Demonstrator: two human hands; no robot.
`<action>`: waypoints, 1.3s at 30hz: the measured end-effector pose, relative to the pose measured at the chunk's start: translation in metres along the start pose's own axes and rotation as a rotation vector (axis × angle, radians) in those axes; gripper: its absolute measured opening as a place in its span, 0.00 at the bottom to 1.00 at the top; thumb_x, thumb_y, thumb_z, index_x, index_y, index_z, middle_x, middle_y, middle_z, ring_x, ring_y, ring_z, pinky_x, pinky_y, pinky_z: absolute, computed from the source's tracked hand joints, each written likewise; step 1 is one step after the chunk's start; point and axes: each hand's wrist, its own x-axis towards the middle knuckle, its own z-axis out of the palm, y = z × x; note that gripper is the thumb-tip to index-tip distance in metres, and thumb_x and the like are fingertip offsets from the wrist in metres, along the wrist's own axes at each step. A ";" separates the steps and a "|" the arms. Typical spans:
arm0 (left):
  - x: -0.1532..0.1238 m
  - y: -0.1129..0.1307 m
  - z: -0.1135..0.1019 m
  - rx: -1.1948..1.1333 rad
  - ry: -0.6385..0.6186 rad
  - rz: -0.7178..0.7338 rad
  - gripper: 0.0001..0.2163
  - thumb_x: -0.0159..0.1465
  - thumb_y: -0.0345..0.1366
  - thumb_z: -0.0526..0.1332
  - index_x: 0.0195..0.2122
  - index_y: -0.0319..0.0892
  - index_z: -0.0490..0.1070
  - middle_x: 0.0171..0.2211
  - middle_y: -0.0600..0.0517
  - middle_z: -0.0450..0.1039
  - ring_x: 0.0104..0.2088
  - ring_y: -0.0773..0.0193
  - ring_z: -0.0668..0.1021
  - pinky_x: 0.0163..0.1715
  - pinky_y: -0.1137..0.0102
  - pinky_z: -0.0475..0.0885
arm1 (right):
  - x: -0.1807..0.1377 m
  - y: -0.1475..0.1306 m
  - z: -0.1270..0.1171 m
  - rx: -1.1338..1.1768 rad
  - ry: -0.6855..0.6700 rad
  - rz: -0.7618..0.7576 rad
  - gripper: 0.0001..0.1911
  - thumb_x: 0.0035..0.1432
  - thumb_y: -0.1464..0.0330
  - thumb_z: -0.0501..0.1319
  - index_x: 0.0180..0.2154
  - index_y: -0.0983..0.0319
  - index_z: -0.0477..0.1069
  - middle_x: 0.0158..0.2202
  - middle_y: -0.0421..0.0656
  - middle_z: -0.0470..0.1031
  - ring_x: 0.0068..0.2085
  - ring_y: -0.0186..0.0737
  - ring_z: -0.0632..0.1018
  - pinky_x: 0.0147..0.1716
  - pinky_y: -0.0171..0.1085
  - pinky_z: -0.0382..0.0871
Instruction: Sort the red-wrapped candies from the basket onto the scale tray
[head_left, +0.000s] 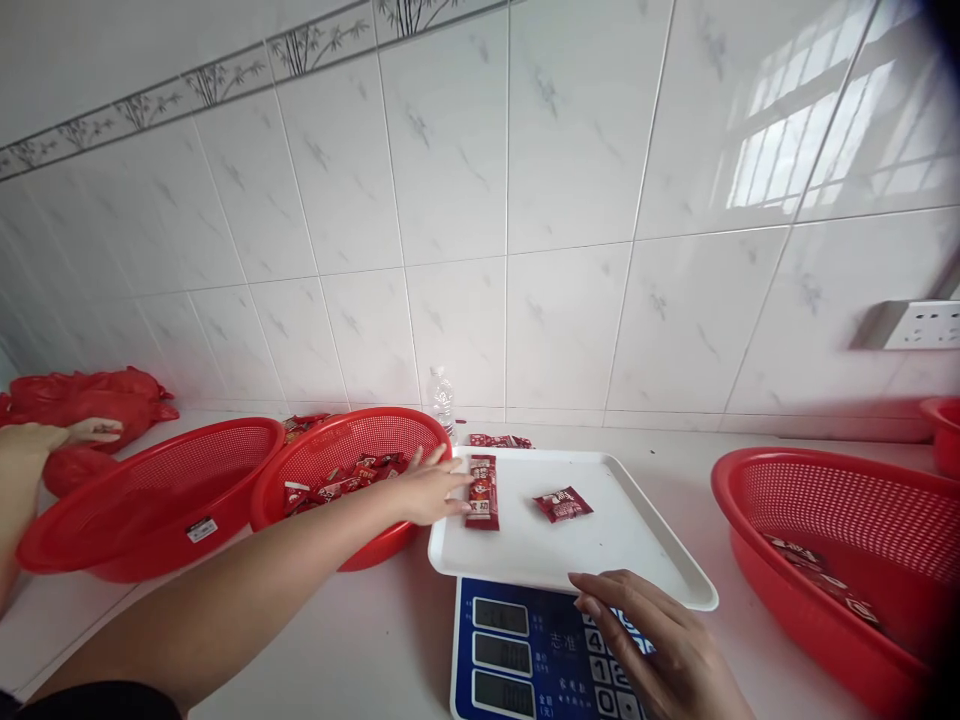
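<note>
My left hand (433,490) reaches over the left edge of the white tray (652,560) with its fingers spread. Its fingertips touch or nearly touch a long red snack packet (483,492) lying on the tray. A smaller dark red packet (562,504) rests near the tray's middle. The tray sits on a blue digital scale (551,640). Over the scale's keypad hovers my right hand (649,635), loosely curved with its fingers stretched and nothing visible in them. Beside my left forearm stands a red basket (390,425) holding many small red packets (352,478).
At the left are another red basket (150,500), red plastic bags (90,395) and another person's sleeve (30,460). A red basket (817,600) with a few packets stands right. Behind the tray are a clear bottle (441,400) and a red packet (499,441). A socket (926,325) is on the wall.
</note>
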 end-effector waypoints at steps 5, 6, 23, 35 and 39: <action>0.001 0.004 0.006 -0.126 -0.006 0.188 0.20 0.66 0.44 0.51 0.59 0.50 0.63 0.65 0.49 0.54 0.66 0.50 0.50 0.62 0.51 0.43 | 0.001 0.001 0.001 0.002 -0.001 0.019 0.09 0.63 0.70 0.54 0.41 0.59 0.72 0.28 0.41 0.77 0.28 0.33 0.79 0.27 0.28 0.75; 0.002 -0.004 0.004 -0.178 0.070 0.176 0.20 0.66 0.42 0.52 0.58 0.48 0.64 0.64 0.48 0.55 0.65 0.52 0.53 0.62 0.56 0.47 | 0.001 0.001 0.001 0.001 -0.002 0.022 0.09 0.63 0.70 0.54 0.41 0.59 0.72 0.28 0.41 0.77 0.28 0.34 0.79 0.27 0.29 0.75; -0.035 -0.163 0.018 -0.195 -0.038 -0.627 0.48 0.40 0.66 0.62 0.59 0.41 0.61 0.62 0.34 0.57 0.59 0.34 0.63 0.54 0.51 0.59 | 0.004 0.002 0.002 -0.026 -0.003 0.022 0.09 0.64 0.67 0.54 0.41 0.57 0.73 0.28 0.40 0.78 0.28 0.34 0.80 0.26 0.28 0.75; -0.030 -0.153 0.023 -0.272 0.052 -0.629 0.39 0.35 0.42 0.70 0.53 0.41 0.67 0.51 0.36 0.71 0.50 0.36 0.73 0.43 0.56 0.68 | 0.004 -0.001 0.001 -0.013 -0.007 0.026 0.10 0.64 0.67 0.54 0.39 0.58 0.74 0.28 0.41 0.78 0.28 0.35 0.80 0.25 0.29 0.75; -0.031 -0.146 0.022 -0.356 0.109 -0.567 0.24 0.37 0.35 0.68 0.38 0.43 0.72 0.36 0.47 0.77 0.37 0.49 0.78 0.32 0.65 0.70 | 0.004 0.001 0.000 -0.011 0.005 0.025 0.10 0.64 0.67 0.54 0.40 0.59 0.74 0.28 0.41 0.78 0.28 0.35 0.80 0.25 0.28 0.75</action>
